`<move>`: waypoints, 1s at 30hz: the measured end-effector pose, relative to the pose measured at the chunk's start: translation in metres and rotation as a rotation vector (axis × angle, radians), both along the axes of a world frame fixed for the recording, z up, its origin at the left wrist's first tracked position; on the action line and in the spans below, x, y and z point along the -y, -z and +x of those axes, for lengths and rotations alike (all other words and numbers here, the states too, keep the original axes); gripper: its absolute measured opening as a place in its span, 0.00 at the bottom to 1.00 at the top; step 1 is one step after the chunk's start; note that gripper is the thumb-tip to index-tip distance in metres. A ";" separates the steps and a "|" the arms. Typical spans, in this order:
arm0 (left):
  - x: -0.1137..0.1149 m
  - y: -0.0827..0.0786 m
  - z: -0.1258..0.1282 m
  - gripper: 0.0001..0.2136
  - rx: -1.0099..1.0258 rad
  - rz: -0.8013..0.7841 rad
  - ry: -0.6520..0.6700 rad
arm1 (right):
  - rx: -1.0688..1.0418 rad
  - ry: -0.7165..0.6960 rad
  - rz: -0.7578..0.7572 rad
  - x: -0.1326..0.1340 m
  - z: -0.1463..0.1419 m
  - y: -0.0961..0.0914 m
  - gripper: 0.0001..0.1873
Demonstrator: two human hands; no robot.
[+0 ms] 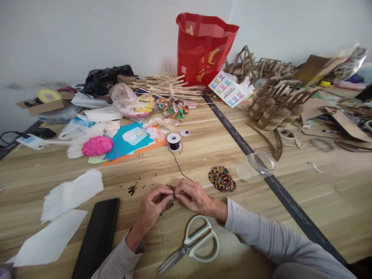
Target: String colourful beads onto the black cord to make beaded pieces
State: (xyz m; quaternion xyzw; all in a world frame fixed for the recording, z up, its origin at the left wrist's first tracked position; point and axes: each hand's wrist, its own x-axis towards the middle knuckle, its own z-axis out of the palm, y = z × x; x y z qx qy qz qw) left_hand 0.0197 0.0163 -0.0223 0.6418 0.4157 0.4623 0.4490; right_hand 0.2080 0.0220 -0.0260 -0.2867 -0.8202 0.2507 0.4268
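My left hand (pixel 151 205) and my right hand (pixel 193 196) meet fingertip to fingertip just above the table. Both are closed in a pinch. Dark and reddish beads (pixel 167 203) lie under and between the fingers, partly hidden by my left hand. From the white spool (pixel 174 142), a thin black cord (pixel 179 166) runs down to my right hand, where its end disappears behind the fingers. Right of my right hand is a coil of multicoloured beads (pixel 222 178). Below it, white-handled scissors (pixel 193 244) lie with their blades nearly together.
Short black bits (pixel 132 189) lie left of my hands. Further left are a black phone (pixel 97 236) and white paper pieces (pixel 72 195). Pink yarn (pixel 97 146) sits on coloured sheets. Clear tubing (pixel 262 164), small wooden baskets (pixel 271 114) and a red bag (pixel 203 50) stand beyond.
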 end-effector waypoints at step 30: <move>0.003 -0.004 0.001 0.01 -0.085 -0.016 -0.001 | 0.031 -0.013 -0.007 0.000 0.000 -0.003 0.04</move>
